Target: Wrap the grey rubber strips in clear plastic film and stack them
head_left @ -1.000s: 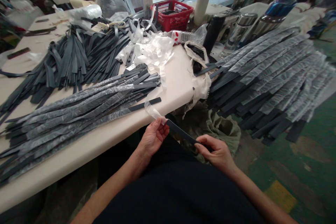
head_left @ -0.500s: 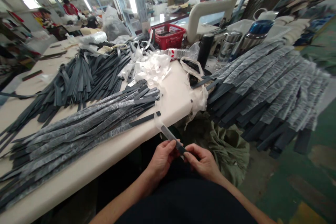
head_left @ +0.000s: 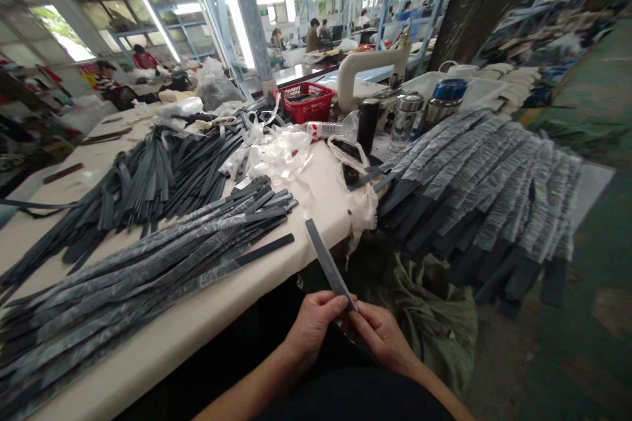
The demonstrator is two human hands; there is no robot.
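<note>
Right now both hands are pinched on the near end of one dark strap strip [head_left: 326,262], held over the lap just off the worktop's [head_left: 326,200] near edge. Left hand [head_left: 315,325] has thumb and fingers closed on the strip from the 9 o'clock side; right hand [head_left: 381,337] closes on it from 4 o'clock, the two grips all but touching. The strip's long axis runs from the hands up toward 11 o'clock, its free end pointing away and over the worktop edge, near the tip of the film-wrapped strip bundle [head_left: 148,270]. It looks sleeved in thin clear film, though I can't be sure from here. By my reading this is the wrapping or sleeving step on a single strip, near its finish; a next move would call for a steady pinch at the near end and a straight pull along the strip's length, not across it. At 2 o'clock lies a big fan of wrapped strips [head_left: 488,191]; bare strips [head_left: 148,174] are piled at 10 o'clock, loose film scraps [head_left: 276,151] beyond.
</note>
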